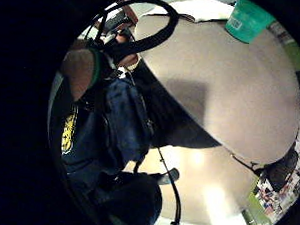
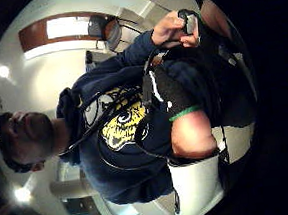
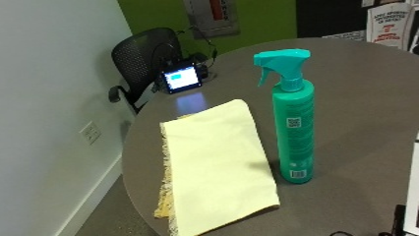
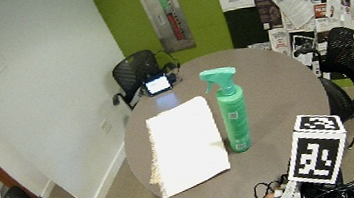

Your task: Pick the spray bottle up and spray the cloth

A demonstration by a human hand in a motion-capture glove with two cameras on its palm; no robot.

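Nearest to the outside camera, the yellow cloth (image 3: 213, 167) is lying flat and unfolded in the lower left part of the frame, reaching almost to the edge of the round grey worktop (image 3: 367, 98). Probably it is spread out like this so that the spray can land on a wide surface. Just beside its right edge, the teal spray bottle (image 3: 293, 123) is standing upright, its nozzle pointing left over the cloth, and nothing is touching it. A small lit screen (image 3: 181, 78) is sitting at the far rim of the worktop, in the upper left.

The gloved right hand is not appearing clearly in any view, so I cannot tell its state. Its palm cameras are facing the person's body, which suggests it is waiting off the worktop and the pickup is not yet begun.
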